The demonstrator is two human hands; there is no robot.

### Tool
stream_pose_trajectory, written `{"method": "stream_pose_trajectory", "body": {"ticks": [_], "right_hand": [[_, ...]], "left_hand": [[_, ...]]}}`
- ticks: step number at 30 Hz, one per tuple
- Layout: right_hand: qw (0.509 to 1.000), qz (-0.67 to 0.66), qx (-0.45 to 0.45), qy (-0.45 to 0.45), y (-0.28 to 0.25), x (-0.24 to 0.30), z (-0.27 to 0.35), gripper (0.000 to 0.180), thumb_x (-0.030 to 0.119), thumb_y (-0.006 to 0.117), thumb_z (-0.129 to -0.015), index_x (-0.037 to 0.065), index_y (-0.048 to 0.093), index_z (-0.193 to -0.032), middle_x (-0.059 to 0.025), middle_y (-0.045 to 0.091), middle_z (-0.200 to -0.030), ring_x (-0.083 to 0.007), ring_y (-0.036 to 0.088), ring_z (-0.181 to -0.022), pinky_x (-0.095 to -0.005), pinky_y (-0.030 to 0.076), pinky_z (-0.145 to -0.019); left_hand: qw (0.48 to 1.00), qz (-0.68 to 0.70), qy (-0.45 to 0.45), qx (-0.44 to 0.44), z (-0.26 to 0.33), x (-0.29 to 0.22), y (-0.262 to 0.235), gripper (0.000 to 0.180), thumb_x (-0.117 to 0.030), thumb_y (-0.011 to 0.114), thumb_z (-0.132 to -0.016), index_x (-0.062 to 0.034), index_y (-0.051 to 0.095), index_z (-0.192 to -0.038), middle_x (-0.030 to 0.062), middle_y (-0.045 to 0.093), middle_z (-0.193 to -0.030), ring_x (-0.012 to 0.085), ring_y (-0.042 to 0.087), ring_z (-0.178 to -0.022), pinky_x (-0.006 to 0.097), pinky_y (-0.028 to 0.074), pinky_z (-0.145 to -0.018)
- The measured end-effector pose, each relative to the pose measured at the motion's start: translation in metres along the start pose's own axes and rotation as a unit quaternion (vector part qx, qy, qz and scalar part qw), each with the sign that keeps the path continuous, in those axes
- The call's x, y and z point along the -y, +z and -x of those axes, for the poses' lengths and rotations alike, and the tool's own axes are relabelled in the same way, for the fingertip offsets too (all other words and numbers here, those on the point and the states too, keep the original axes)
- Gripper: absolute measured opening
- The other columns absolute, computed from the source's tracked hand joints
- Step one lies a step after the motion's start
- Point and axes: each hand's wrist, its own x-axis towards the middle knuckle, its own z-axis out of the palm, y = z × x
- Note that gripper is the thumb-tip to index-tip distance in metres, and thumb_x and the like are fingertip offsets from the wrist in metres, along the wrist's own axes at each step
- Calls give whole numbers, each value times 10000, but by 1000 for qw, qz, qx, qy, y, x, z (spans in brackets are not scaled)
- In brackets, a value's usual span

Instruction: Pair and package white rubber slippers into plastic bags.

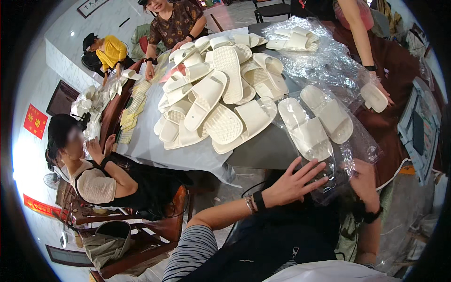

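Note:
A pair of cream slippers lies at the near right of the table, a left slipper [307, 134] and a right slipper [331, 115]. Clear plastic bag [364, 143] film spreads around and under them; I cannot tell how far they sit inside it. My left hand [298, 183] is open, fingers stretched over the near end of the left slipper and the film. To its right, my right hand [364, 183] has curled fingers closed on the bag's near edge; its fingertips are partly hidden. Left of the pair rises a heap of loose cream slippers [228, 75].
Clear film [310, 61] covers the far right, with more slippers [296, 40] on it. A co-worker's hand [383, 91] holds a slipper [374, 97] there. Other people sit or stand along the left and far sides. A blue-grey folded frame [418, 131] stands at right.

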Motion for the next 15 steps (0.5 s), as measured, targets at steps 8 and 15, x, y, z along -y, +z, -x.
{"method": "stream_pose_trajectory", "body": {"ticks": [8,15], "right_hand": [[961,30,-259,91,-46,-34,7,585,-122,550,-762,94,560,-1306,-76,571,-1315,-237,558,-1162,-298,464,-871],[986,-2,-126,113,-34,-72,-11,438,20,630,-884,66,582,-1318,-29,662,-806,-87,580,-716,-222,457,-649]], "left_hand": [[977,-41,2,-210,-16,11,66,396,-262,693,-837,-188,584,-1210,95,393,-1525,263,379,-1406,561,155,-1166],[951,95,-14,-295,-2,17,40,226,-209,770,-773,-160,657,-963,54,607,-1311,236,555,-1258,544,209,-1133]]}}
